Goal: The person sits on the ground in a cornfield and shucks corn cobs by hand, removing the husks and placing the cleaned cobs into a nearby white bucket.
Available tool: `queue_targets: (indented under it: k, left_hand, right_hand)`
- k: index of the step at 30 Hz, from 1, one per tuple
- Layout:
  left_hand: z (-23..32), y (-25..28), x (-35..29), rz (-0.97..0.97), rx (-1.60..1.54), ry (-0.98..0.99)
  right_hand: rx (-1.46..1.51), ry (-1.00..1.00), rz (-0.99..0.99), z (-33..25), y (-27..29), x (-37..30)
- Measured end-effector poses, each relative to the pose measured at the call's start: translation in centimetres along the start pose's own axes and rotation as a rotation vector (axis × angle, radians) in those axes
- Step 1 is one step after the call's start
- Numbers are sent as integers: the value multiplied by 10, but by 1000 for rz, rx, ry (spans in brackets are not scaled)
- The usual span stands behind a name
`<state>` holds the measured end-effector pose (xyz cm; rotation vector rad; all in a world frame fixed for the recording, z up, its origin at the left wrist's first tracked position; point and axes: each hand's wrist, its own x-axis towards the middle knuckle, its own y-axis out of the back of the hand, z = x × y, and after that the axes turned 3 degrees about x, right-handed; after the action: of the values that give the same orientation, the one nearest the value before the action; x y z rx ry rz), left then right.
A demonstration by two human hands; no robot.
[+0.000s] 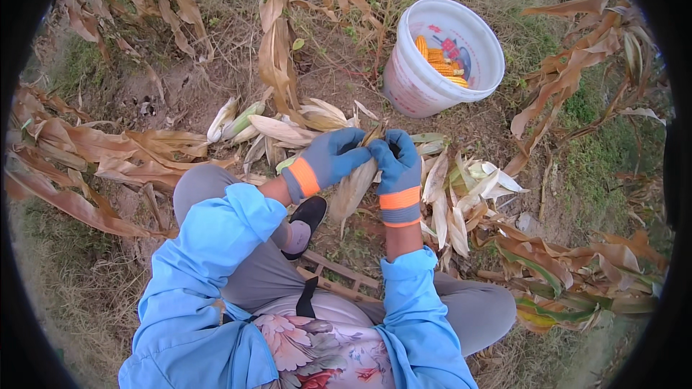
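The left fingers point(340, 138) are bent closed around the upper part of a husk-covered corn ear point(353, 191), which hangs below them; the right fingers point(402, 145) pinch near its top. Pale husks point(458, 198) lie just right. Ahead-right, past some soil point(339, 86), the bucket point(414, 86) stands, rim open.

Red print runs over the outer wall of the white bucket point(398, 72), too faint to read. Within the bucket, on its far inner side, a red and dark-blue printed patch point(451, 48) shows, its lettering equally illegible.
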<state>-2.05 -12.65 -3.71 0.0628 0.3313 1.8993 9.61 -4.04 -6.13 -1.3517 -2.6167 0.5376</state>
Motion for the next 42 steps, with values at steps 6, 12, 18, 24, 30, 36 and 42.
queue_targets:
  k: [6,12,18,24,30,36,42]
  left_hand:
    - [3,-2,-3,111,184,-87]
    - [0,-4,-2,203,307,-197]
    - [0,-5,-2,231,449,-176]
    - [-14,-10,1,271,434,-179]
    - [-21,-18,3,344,268,-211]
    - [-23,-22,3,401,255,-202]
    - [-24,-16,7,331,266,-10]
  right_hand:
    - [77,-1,-16,-6,-3,-2]
    - [109,-52,-49,3,3,1]
    - [200,-94,-61,9,3,0]
    - [167,-76,-61,12,4,-1]
    - [127,-51,-48,13,4,-3]
    - [124,-32,-49,13,3,-5]
    - [63,-27,-86,9,2,-9]
